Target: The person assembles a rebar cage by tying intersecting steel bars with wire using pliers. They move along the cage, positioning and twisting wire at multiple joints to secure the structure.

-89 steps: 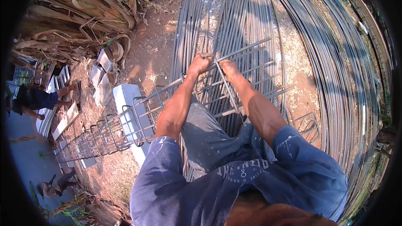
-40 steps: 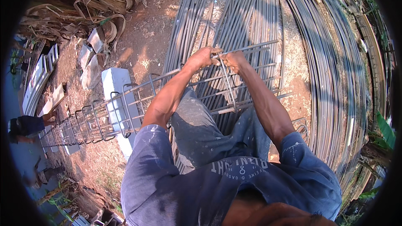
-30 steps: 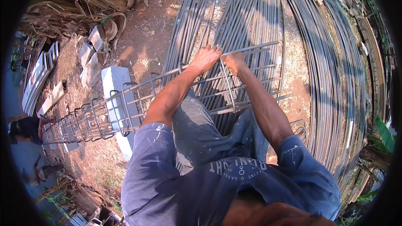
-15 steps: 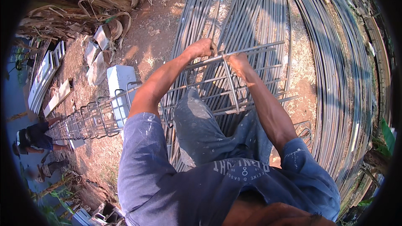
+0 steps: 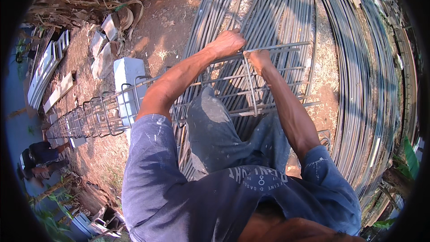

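Rebar cage (image 5: 224,79) runs from the person's lap out to the left, its near end lying over a spread of loose steel bars (image 5: 277,13). Left hand (image 5: 229,43) has slid along the cage's top bar since the previous frame, and now sits right beside the corner of the end stirrup (image 5: 250,85); half a second ago a gap showed there. Its fingers are bent, but the back of the hand hides whether they grip anything. Right hand (image 5: 259,60) stays at that same corner, fingers curled narrowly around the stirrup. Beneath the cage, toward its left, the white block (image 5: 129,68) stays put. A co-worker (image 5: 44,152) beside the cage's far end has shifted slightly, one arm near the bars. As for writing, the blue T-shirt (image 5: 192,206), below the cage, carries pale arched lettering around a small emblem (upside down from here, and partly folded into the cloth).
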Demonstrator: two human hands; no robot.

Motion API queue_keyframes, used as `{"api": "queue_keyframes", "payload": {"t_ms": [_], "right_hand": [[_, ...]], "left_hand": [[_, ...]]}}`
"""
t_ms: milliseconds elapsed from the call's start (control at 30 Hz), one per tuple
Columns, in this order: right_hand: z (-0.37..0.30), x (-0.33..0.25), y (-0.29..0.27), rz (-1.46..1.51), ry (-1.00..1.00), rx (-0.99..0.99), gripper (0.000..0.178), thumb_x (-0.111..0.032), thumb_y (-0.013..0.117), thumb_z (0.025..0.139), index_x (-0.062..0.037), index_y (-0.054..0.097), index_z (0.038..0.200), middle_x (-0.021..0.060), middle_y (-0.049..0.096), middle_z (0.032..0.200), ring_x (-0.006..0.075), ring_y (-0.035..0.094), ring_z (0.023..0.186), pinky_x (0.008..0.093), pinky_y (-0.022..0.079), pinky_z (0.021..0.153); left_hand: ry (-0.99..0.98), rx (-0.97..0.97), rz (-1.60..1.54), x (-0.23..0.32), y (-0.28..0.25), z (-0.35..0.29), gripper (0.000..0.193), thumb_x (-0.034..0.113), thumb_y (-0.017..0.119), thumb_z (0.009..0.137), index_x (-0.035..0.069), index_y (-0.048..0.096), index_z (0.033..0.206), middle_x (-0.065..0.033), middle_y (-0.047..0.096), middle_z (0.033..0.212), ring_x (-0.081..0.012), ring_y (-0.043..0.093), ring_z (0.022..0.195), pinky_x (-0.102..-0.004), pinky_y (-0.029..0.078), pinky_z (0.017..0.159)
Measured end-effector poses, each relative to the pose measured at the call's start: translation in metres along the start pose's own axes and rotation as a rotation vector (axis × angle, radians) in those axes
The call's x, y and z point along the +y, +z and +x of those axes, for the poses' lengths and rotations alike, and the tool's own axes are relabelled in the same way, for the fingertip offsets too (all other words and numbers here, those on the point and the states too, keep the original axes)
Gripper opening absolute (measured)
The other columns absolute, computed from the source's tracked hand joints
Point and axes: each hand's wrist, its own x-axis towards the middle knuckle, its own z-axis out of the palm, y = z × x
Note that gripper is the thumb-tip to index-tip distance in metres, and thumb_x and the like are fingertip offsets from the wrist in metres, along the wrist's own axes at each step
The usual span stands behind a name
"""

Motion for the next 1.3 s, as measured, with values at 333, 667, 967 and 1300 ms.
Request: {"api": "queue_keyframes", "payload": {"t_ms": [333,667,967,1300], "right_hand": [[-0.009,-0.064,-0.017,-0.378,0.150,-0.118,0.010,-0.004,0.063,0.077,0.0037,0.063,0.070,0.0037,0.053,0.056,0.0156,0.048,0.048,0.0353,0.036,0.045],[-0.016,-0.116,-0.014,-1.719,-0.713,-0.567,0.022,-0.019,0.068,0.067,-0.0003,0.068,0.078,0.0223,0.066,0.079,0.0382,0.065,0.078,0.0433,0.053,0.073],[-0.024,-0.161,0.028,-1.805,-1.086,-0.692,0.009,-0.012,0.069,0.065,-0.0054,0.067,0.071,0.0164,0.067,0.077,0.0336,0.066,0.074,0.0403,0.053,0.067],[0.000,-0.129,0.012,-1.862,-0.808,-0.743,0.014,-0.009,0.058,0.065,-0.0006,0.068,0.070,0.0199,0.065,0.071,0.0369,0.064,0.069,0.0426,0.051,0.065]], "left_hand": [[-0.410,0.004,-0.286,0.034,-0.012,0.009,0.016,0.006,0.064,0.060,-0.006,0.066,0.072,-0.0237,0.063,0.072,-0.0395,0.064,0.074,-0.0442,0.051,0.067],[-0.785,0.200,-0.617,0.025,0.034,-0.007,0.032,0.026,0.084,0.051,0.002,0.069,0.066,-0.0156,0.066,0.069,-0.0309,0.066,0.070,-0.0381,0.053,0.063],[-0.927,0.479,-0.600,0.048,0.049,-0.008,0.009,0.008,0.072,0.053,0.003,0.068,0.061,-0.0135,0.064,0.060,-0.0280,0.064,0.060,-0.0349,0.050,0.055],[-1.244,0.455,-0.747,0.043,0.074,-0.017,0.007,0.006,0.070,0.058,0.008,0.071,0.065,-0.0124,0.067,0.067,-0.0258,0.066,0.067,-0.0378,0.051,0.059]]}}
